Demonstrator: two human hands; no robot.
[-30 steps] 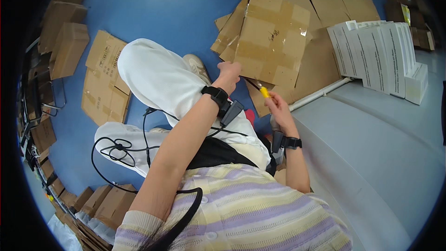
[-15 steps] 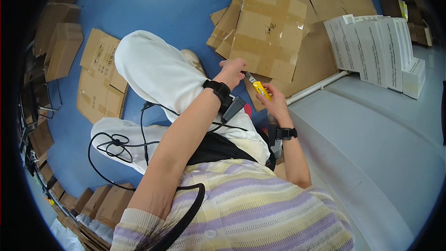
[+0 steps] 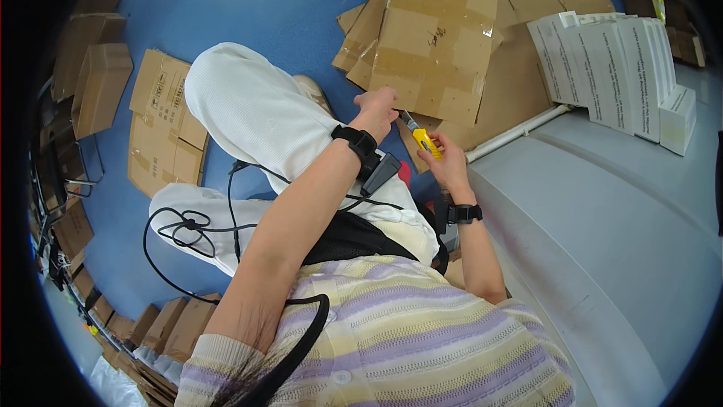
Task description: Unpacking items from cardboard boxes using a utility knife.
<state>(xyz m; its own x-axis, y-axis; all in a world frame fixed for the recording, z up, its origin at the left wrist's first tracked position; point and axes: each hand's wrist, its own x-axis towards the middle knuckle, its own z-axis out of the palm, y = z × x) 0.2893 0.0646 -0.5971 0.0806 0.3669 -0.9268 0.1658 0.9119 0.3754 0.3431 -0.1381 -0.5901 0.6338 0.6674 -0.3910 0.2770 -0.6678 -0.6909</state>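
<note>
My right hand (image 3: 449, 163) is closed around the yellow body of a utility knife (image 3: 424, 140). The knife's metal front end points up and left, toward my left hand (image 3: 376, 111). That hand has its fingers curled just beyond the knife's tip, near the lower edge of a flattened cardboard box (image 3: 433, 38). Whatever lies between its fingers, if anything, is too small to make out. Flattened cardboard with brown tape lies stacked beneath and behind that box on the blue floor.
A row of white boxes (image 3: 602, 72) stands on a grey surface (image 3: 602, 204) to my right, with a white pipe (image 3: 520, 134) along its edge. Another flattened carton (image 3: 167, 121) lies left of my knees. Cartons (image 3: 104, 87) line the far left. A black cable (image 3: 218, 235) crosses my lap.
The knife has shifted slightly, and more of its metal front end shows beside my left hand. My left hand has moved up a little. My right hand keeps its grip.
</note>
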